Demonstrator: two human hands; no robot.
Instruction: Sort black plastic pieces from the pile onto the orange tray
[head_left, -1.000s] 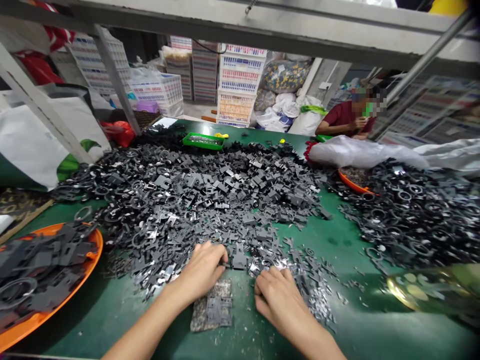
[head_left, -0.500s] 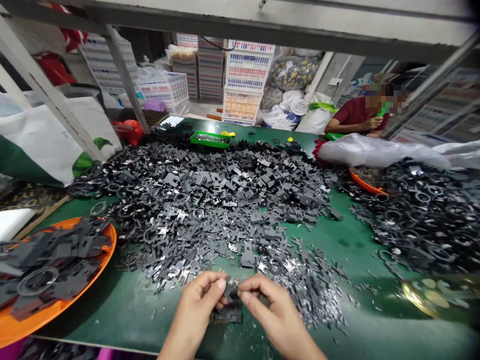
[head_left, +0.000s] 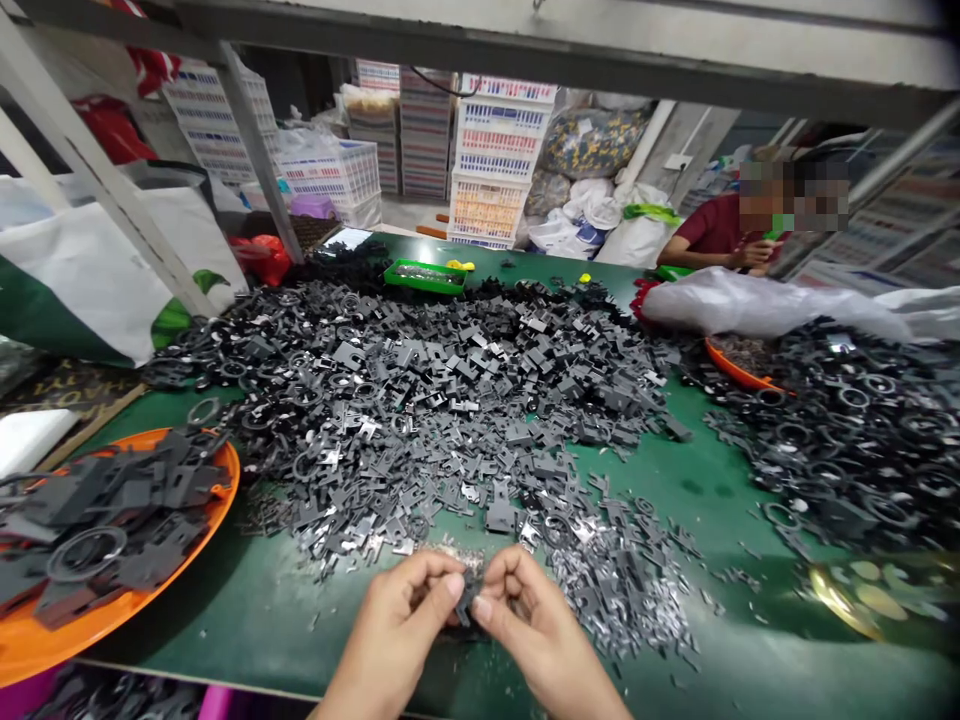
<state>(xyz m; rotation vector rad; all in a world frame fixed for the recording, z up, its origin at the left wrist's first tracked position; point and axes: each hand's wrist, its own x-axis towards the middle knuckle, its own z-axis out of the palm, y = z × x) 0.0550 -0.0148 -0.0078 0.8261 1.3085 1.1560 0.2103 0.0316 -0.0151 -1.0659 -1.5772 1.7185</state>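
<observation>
Close to the table's front edge, my left hand and my right hand meet around a small dark plastic part. Thumb and fingers of each hand are closed on it from either side, and most of the part is hidden by them. Just beyond my fingertips, a large heap of dark grey and black plastic parts spreads over the green table. Beside my right hand lie many small, shiny grey pieces.
An orange tray of dark parts stands at the left. Another heap of black rings and parts covers the right. A green tray sits at the back. A metal frame rises ahead. One person works across the table.
My two hands have come closer together around the small part, hiding more of it. The whole view has shifted slightly.
</observation>
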